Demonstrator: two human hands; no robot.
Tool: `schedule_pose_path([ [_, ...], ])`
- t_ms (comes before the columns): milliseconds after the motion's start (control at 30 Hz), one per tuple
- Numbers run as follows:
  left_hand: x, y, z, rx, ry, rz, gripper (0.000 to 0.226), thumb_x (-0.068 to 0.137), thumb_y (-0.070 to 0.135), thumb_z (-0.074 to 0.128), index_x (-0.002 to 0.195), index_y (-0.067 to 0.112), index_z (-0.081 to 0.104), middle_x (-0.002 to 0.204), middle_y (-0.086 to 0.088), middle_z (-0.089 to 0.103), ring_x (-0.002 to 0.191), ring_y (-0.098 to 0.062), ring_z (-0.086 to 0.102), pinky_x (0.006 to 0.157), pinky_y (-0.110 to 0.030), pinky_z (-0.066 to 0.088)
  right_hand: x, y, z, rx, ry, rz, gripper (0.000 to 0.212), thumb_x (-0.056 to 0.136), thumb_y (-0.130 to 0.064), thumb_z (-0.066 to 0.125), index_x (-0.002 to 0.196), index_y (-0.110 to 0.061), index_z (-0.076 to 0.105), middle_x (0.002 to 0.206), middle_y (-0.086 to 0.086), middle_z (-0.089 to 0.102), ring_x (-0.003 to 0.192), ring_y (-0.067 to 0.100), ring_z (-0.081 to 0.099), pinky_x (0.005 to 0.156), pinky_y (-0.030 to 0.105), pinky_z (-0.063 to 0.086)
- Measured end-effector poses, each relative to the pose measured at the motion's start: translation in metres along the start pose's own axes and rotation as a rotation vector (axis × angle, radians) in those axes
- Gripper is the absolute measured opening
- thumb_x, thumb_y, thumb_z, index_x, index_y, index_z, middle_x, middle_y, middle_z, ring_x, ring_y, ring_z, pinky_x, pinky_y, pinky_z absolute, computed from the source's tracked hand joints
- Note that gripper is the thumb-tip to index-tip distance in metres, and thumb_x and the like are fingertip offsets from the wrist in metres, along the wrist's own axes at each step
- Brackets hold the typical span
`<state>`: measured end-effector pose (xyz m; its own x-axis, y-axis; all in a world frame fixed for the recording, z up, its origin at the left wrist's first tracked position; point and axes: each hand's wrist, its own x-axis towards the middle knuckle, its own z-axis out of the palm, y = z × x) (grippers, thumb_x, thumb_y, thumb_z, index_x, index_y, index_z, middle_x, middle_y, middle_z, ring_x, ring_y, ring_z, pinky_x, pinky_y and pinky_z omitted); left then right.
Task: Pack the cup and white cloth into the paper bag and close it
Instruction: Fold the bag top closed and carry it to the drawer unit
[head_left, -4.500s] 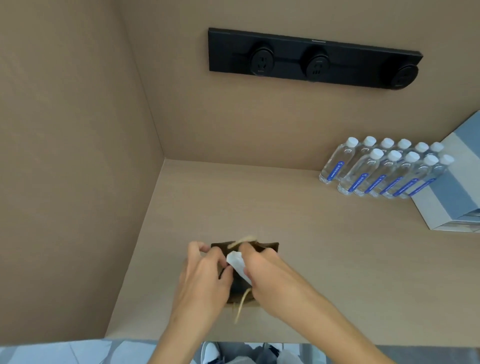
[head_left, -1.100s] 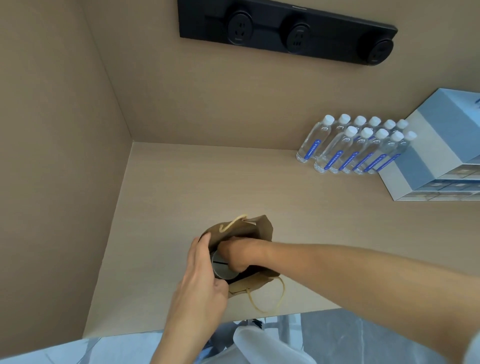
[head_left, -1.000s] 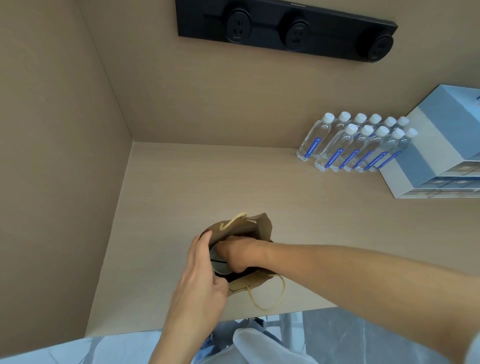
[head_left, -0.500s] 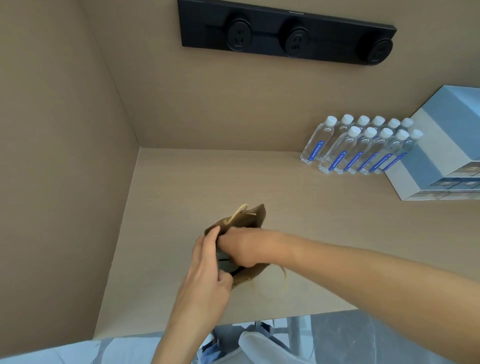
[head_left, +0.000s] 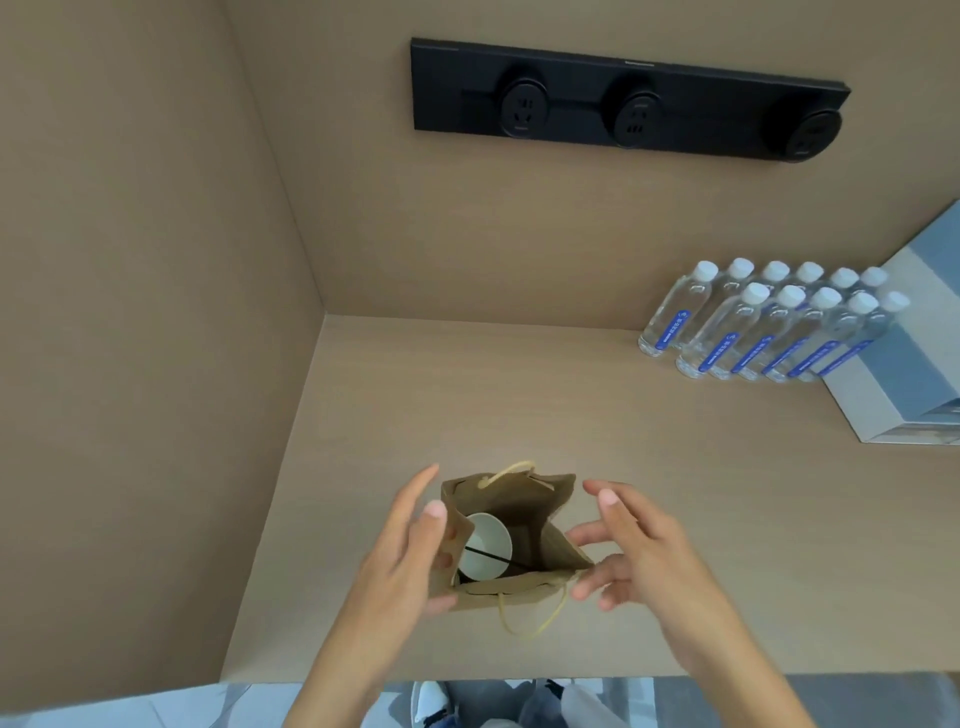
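A small brown paper bag (head_left: 524, 512) stands open on the beige tabletop (head_left: 519, 395), near its front edge. One rope handle (head_left: 530, 623) hangs over the near side. A round cup (head_left: 485, 545) with a pale inside and a thin black stick across it sits in the bag's left half. No separate white cloth shows. My left hand (head_left: 400, 566) is spread against the bag's left side, thumb at the rim. My right hand (head_left: 639, 551) is spread at the bag's right corner, fingertips touching the paper.
Several water bottles (head_left: 769, 332) stand at the back right beside a blue and white box (head_left: 904, 395). A black socket strip (head_left: 628, 104) is on the back wall. A side wall (head_left: 156, 364) closes off the left.
My right hand has come out of the bag and now rests outside its right corner. My left hand has loosened to spread fingers. The bag's mouth has opened wide, showing the cup.
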<state>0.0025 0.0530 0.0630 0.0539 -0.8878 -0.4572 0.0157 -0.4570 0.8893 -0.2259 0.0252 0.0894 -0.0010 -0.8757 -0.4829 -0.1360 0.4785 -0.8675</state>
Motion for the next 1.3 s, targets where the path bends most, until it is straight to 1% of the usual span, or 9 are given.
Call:
schedule_pose_path([
  [233,0.029,-0.015,0.022,-0.155,0.078,-0.072,0.037,0.098,0.032,0.053,0.081,0.019,0.083,0.104,-0.004,0.069,0.101,-0.010,0.066,0.081,-0.025,0.060,0.020,0.005,0.021,0.133,0.033,0.132,0.038,0.097,-0.043,0.050,0.102,-0.011,0.070,0.089,0.018,0.070,0.062,0.029,0.069,0.063,0.039,0.060],
  [367,0.035,-0.029,0.022,0.070,0.146,0.057,0.020,0.079,0.007,0.073,0.073,0.025,0.079,0.094,-0.009,0.074,0.079,-0.017,0.066,0.073,-0.026,0.048,0.030,0.024,0.023,-0.003,0.014,0.028,0.018,0.089,-0.014,0.069,0.106,-0.008,0.068,0.085,0.008,0.061,0.070,0.015,0.063,0.064,0.027,0.056],
  [500,0.044,-0.042,0.023,0.271,0.160,0.148,0.052,0.070,-0.004,0.081,0.096,0.039,0.067,0.098,-0.002,0.048,0.081,-0.017,0.058,0.072,-0.023,0.051,0.041,0.054,0.022,-0.220,0.031,-0.090,0.047,0.080,-0.001,0.075,0.120,-0.020,0.060,0.089,0.007,0.047,0.072,0.016,0.051,0.067,0.028,0.051],
  [600,0.053,-0.051,0.023,0.364,0.146,0.220,0.048,0.070,-0.003,0.082,0.087,0.040,0.068,0.096,0.002,0.048,0.080,-0.019,0.057,0.071,-0.012,0.045,0.050,0.072,0.018,-0.182,0.039,-0.178,0.038,0.075,0.003,0.077,0.107,-0.018,0.070,0.086,0.009,0.046,0.071,0.014,0.047,0.067,0.022,0.046],
  [733,0.062,-0.061,0.016,0.310,0.087,0.281,0.034,0.070,0.003,0.084,0.082,0.034,0.075,0.102,0.004,0.058,0.090,-0.012,0.061,0.072,-0.004,0.041,0.058,0.086,0.013,-0.098,0.033,-0.204,0.029,0.074,-0.006,0.081,0.094,-0.027,0.077,0.101,0.009,0.053,0.084,0.019,0.054,0.077,0.021,0.048],
  [867,0.066,-0.076,0.008,0.152,0.043,0.209,0.014,0.074,0.008,0.082,0.082,0.019,0.081,0.100,0.003,0.075,0.096,-0.014,0.069,0.082,-0.022,0.048,0.058,0.097,0.016,-0.022,0.011,-0.209,0.014,0.078,-0.006,0.078,0.088,-0.016,0.078,0.115,0.003,0.055,0.095,0.023,0.061,0.085,0.038,0.049],
  [1000,0.064,-0.081,0.010,0.111,0.036,0.187,0.022,0.082,0.003,0.075,0.080,0.024,0.082,0.083,0.004,0.081,0.078,-0.009,0.073,0.068,-0.013,0.052,0.055,0.099,0.021,0.041,0.078,-0.228,0.027,0.082,0.001,0.071,0.065,-0.019,0.076,0.091,-0.004,0.068,0.083,0.018,0.063,0.072,0.018,0.047],
  [1133,0.060,-0.066,0.030,0.101,0.022,0.263,0.010,0.081,0.010,0.077,0.074,0.017,0.078,0.066,0.012,0.073,0.060,-0.001,0.060,0.060,-0.016,0.047,0.044,0.089,0.004,0.094,0.160,-0.297,0.029,0.083,0.007,0.068,0.062,-0.012,0.073,0.078,-0.001,0.067,0.077,0.016,0.063,0.071,0.019,0.046],
  [1300,0.043,-0.032,0.090,0.133,-0.101,0.470,0.051,0.081,-0.005,0.071,0.050,0.036,0.068,0.041,0.024,0.052,0.043,0.013,0.045,0.045,0.001,0.032,0.014,0.079,-0.054,0.155,0.253,-0.399,0.039,0.084,0.008,0.065,0.063,-0.023,0.076,0.076,-0.010,0.069,0.073,0.005,0.064,0.067,0.012,0.046],
])
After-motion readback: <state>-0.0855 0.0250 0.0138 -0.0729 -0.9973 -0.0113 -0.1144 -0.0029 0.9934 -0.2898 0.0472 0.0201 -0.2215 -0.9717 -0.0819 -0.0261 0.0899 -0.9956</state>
